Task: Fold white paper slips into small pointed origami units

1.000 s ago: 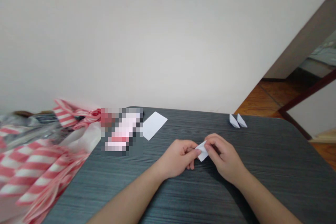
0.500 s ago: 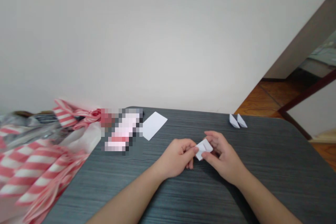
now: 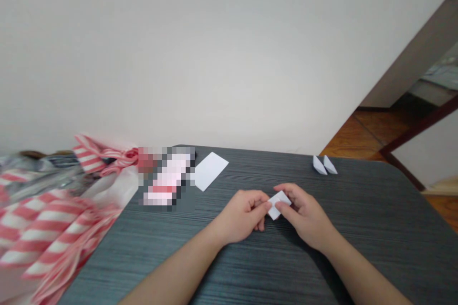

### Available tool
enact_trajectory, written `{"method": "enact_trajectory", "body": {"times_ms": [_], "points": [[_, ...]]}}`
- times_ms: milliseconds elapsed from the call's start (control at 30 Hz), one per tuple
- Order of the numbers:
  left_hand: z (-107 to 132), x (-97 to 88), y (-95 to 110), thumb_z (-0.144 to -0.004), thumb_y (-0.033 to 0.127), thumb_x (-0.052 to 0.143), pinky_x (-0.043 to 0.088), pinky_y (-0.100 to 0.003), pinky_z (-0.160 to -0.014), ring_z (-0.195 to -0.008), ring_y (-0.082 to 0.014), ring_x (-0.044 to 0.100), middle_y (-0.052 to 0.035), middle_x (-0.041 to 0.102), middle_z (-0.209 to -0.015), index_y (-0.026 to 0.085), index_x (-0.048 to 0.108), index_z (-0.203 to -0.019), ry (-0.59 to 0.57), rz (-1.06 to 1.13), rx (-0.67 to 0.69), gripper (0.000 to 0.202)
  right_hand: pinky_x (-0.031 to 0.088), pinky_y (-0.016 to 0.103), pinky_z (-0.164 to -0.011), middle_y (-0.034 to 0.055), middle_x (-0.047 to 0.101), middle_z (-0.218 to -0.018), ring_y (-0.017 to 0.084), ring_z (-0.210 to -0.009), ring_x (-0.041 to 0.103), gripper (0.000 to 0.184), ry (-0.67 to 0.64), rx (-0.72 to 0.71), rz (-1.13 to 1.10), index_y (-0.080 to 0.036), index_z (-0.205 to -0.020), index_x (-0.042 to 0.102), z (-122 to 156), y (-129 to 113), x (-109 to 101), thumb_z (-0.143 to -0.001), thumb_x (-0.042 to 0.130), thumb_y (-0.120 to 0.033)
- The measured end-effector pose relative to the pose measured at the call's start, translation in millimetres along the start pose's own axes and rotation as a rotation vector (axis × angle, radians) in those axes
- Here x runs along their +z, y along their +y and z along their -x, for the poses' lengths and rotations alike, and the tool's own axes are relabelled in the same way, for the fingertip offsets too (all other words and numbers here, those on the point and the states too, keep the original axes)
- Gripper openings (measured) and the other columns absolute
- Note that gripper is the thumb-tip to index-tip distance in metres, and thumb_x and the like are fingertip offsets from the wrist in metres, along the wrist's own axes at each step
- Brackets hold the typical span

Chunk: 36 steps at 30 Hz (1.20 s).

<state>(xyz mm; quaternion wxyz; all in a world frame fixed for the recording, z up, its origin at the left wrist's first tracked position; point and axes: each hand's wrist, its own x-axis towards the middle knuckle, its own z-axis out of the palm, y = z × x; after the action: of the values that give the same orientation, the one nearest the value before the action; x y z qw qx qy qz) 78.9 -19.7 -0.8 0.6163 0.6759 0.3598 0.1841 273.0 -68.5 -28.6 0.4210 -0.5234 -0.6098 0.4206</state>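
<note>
A small folded piece of white paper (image 3: 278, 198) is held between my two hands, a little above the dark table. My left hand (image 3: 245, 214) pinches its left corner between thumb and fingers. On the other side, my right hand (image 3: 304, 212) grips it, the thumb pressed flat on its upper face and the fingers behind. The underside of the paper is hidden. Two small folded white paper boats (image 3: 325, 165) stand side by side near the table's far right edge. A flat stack or sheet of white paper (image 3: 211, 170) lies at the far left.
A phone-like thing (image 3: 168, 178), blurred into blocks, lies at the left of the dark wood-grain table (image 3: 171, 248). Red and white striped cloth (image 3: 46, 224) is heaped beside the table on the left. A pale wall (image 3: 222, 57) rises behind the far edge.
My right thumb has moved onto the face of the folded paper, and the right fingers have closed in behind it. A flap that stood raised now lies flatter. The left hand has barely moved.
</note>
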Motion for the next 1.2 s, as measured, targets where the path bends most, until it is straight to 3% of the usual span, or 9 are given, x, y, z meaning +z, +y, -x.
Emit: {"method": "enact_trajectory", "body": {"times_ms": [100,200,300,533,767,1200], "points": [[-0.1,0.0,-0.2,-0.093,0.040,0.051,0.040,-0.019,-0.050,-0.048,-0.0096,0.052,0.0022,0.059,-0.053,0.015,0.065,-0.081,0.006,0.006,0.013,0.031,0.048,0.026,-0.061,0.0016,0.066,-0.083,0.015,-0.069,0.061,0.023,0.009,0.029,-0.019,-0.020,-0.112,0.058,-1.6,-2.6,0.3,-0.090,0.058,-0.026],[-0.2,0.2,-0.9,-0.093,0.038,0.052,0.040,-0.019,-0.051,-0.047,-0.0093,0.052,0.0021,0.059,-0.052,0.015,0.065,-0.081,0.009,0.004,0.021,0.029,0.042,0.023,-0.051,-0.0022,0.060,-0.063,0.013,-0.054,0.055,0.010,-0.020,0.098,0.071,-0.019,-0.088,0.061,-2.8,-10.5,-1.8,-0.089,0.058,-0.028],[-0.6,0.6,-2.1,-0.093,0.036,0.053,0.040,-0.018,-0.050,-0.047,-0.0089,0.051,0.0023,0.059,-0.052,0.015,0.066,-0.081,0.012,0.015,0.024,0.028,0.037,0.023,-0.047,-0.0030,0.057,-0.052,0.013,-0.048,0.052,0.023,-0.062,0.137,0.195,-0.019,-0.070,0.059,-3.1,-19.0,-5.0,-0.090,0.056,-0.030],[-1.6,1.9,-3.0,-0.089,0.036,0.058,0.037,-0.018,-0.047,-0.046,-0.0088,0.050,0.0022,0.059,-0.053,0.013,0.068,-0.088,0.015,0.057,0.018,0.025,0.039,0.023,-0.052,-0.0028,0.059,-0.055,0.013,-0.050,0.054,0.022,-0.052,0.127,0.187,-0.018,-0.076,0.062,-3.1,-18.1,-8.8,-0.092,0.054,-0.031],[-0.6,-0.4,-2.0,-0.094,0.040,0.049,0.039,-0.019,-0.049,-0.046,-0.0098,0.052,0.0009,0.058,-0.052,0.013,0.069,-0.083,0.016,0.021,0.009,0.035,0.038,0.023,-0.051,-0.0034,0.057,-0.054,0.013,-0.049,0.054,0.021,-0.051,0.136,0.174,-0.019,-0.074,0.059,-2.8,-18.7,-7.9,-0.091,0.054,-0.030],[1.3,-0.2,1.5,-0.094,0.034,0.049,0.039,-0.018,-0.049,-0.045,-0.0088,0.050,0.0022,0.058,-0.051,0.014,0.068,-0.078,0.030,-0.048,0.053,0.032,0.039,0.021,-0.050,-0.0032,0.057,-0.053,0.011,-0.048,0.053,0.026,-0.114,0.158,0.093,-0.018,-0.071,0.058,-3.6,-22.5,-6.1,-0.093,0.051,-0.029]]}}
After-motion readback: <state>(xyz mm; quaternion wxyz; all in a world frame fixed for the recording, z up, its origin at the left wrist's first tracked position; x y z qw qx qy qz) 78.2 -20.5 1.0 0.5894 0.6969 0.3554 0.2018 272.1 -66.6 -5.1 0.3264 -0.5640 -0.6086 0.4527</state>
